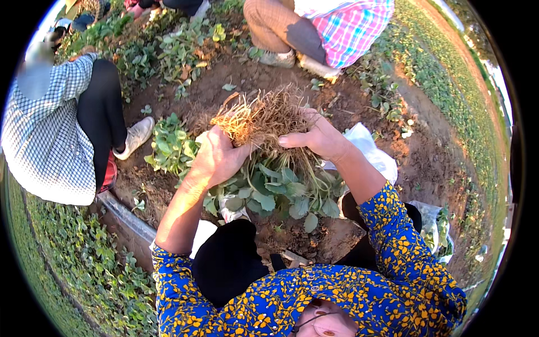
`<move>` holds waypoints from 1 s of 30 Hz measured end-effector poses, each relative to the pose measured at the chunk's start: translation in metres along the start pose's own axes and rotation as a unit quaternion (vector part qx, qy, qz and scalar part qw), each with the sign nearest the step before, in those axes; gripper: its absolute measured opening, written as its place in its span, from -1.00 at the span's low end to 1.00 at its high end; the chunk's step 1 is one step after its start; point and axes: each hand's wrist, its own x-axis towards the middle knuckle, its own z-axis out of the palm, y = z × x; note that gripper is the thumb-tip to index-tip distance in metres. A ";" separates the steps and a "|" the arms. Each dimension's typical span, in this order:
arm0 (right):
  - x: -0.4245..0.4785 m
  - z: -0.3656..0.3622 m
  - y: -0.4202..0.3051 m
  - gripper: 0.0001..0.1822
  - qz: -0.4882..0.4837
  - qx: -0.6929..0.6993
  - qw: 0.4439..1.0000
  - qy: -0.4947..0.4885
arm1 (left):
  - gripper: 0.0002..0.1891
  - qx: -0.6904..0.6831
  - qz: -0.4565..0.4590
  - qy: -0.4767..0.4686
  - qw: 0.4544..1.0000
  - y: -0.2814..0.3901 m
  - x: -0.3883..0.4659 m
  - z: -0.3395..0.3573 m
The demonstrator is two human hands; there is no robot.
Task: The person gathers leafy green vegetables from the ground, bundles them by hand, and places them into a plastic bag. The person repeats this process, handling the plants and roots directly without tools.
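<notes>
Between my two hands is a thick bunch of strawberry plants (273,122), its tangled brown roots turned up and away from me and its green leaves hanging down toward my knees. My left hand (221,156) grips the left side of the bunch, thumb lying across the stems below the roots. On the right side my right hand (313,135) holds the roots and stems, its thumb pointing inward. Parts of the fingers of both hands are hidden behind the roots. Another heap of leafy plants (170,145) lies on the soil just left of my left hand.
A co-worker in a checked shirt (54,130) crouches at the left; another in a plaid garment (353,29) is across from me. A white plastic bag (368,151) lies beside my right forearm, and a bag with green plants (436,229) stands farther right. Planted rows (92,269) run at lower left.
</notes>
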 end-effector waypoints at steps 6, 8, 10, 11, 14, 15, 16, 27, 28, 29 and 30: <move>-0.031 0.014 -0.068 -0.55 -0.117 -0.035 0.985 0.121 | -0.20 -0.103 0.089 -0.104 0.985 0.087 0.013 0.015; -0.042 0.016 -0.066 -0.55 -0.115 0.057 0.977 0.173 | -0.10 -0.103 0.079 -0.120 0.984 0.104 0.008 0.026; -0.058 0.013 -0.069 -0.59 -0.134 0.132 0.961 0.202 | -0.01 -0.106 0.063 -0.137 0.983 0.120 0.005 0.043; -0.067 0.015 -0.074 -0.62 -0.136 0.177 0.953 0.206 | 0.07 -0.051 0.045 -0.139 0.988 0.133 0.002 0.045; -0.092 0.013 -0.074 -0.70 -0.155 0.229 0.930 0.240 | 0.18 0.040 0.041 -0.126 0.990 0.175 -0.014 0.060; -0.100 0.010 -0.077 -0.72 -0.169 0.231 0.926 0.247 | 0.21 0.050 0.055 -0.127 0.989 0.186 -0.016 0.066; -0.109 0.008 -0.077 -0.74 -0.159 0.283 0.916 0.236 | 0.21 0.042 0.062 -0.133 0.988 0.191 -0.019 0.071; -0.132 -0.021 -0.060 -0.80 -0.049 0.427 0.855 0.290 | 0.16 0.121 0.126 -0.081 0.981 0.170 -0.020 0.128; -0.130 -0.025 -0.056 -0.80 -0.050 0.429 0.853 0.293 | 0.15 0.133 0.137 -0.071 0.979 0.168 -0.019 0.132; -0.129 -0.024 -0.055 -0.78 -0.050 0.428 0.852 0.296 | 0.13 0.144 0.148 -0.062 0.976 0.166 -0.018 0.132; -0.129 -0.024 -0.054 -0.77 -0.050 0.425 0.852 0.302 | 0.14 0.136 0.167 -0.054 0.975 0.167 -0.018 0.132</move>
